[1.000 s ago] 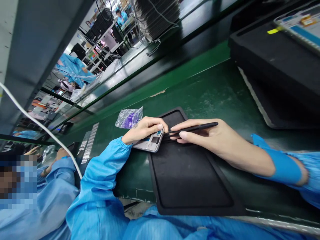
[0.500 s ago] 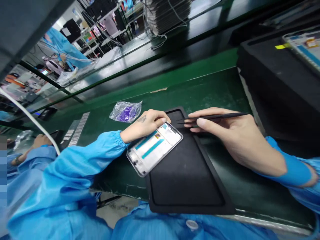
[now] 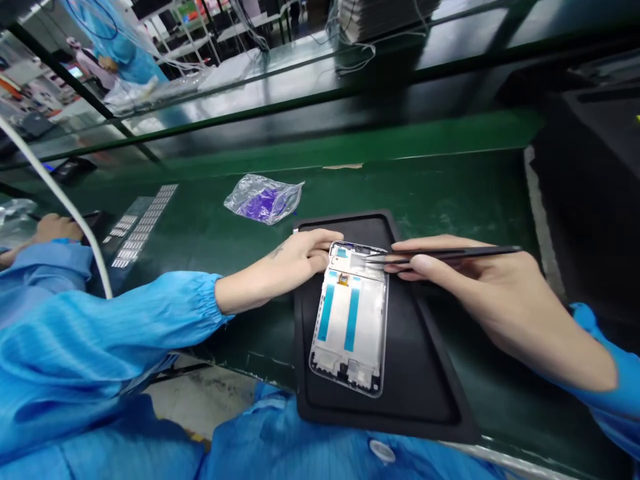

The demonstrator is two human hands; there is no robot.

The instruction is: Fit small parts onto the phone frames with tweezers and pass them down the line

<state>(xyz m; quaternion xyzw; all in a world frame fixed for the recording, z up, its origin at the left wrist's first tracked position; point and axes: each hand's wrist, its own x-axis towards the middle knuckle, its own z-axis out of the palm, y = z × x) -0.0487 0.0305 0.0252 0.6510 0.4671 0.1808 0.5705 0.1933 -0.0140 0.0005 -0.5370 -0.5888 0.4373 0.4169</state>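
A white phone frame [image 3: 350, 320] with two blue strips lies lengthwise on a black tray mat [image 3: 425, 380]. My left hand [image 3: 295, 257] rests at the frame's top left corner, fingers pressed against its edge. My right hand [image 3: 480, 280] pinches black tweezers [image 3: 450, 254], whose tip reaches the top edge of the frame.
A clear bag with purple contents [image 3: 263, 199] lies on the green bench [image 3: 450, 193] behind the mat. Strips of small parts [image 3: 143, 223] lie to the left. Another person's hand [image 3: 50, 228] and blue sleeve are at far left. A black box [image 3: 595, 187] stands at the right.
The phone frame has been turned from a slant off the mat's left edge to lie lengthwise on the mat. The tweezers' tip has come down onto its top edge.
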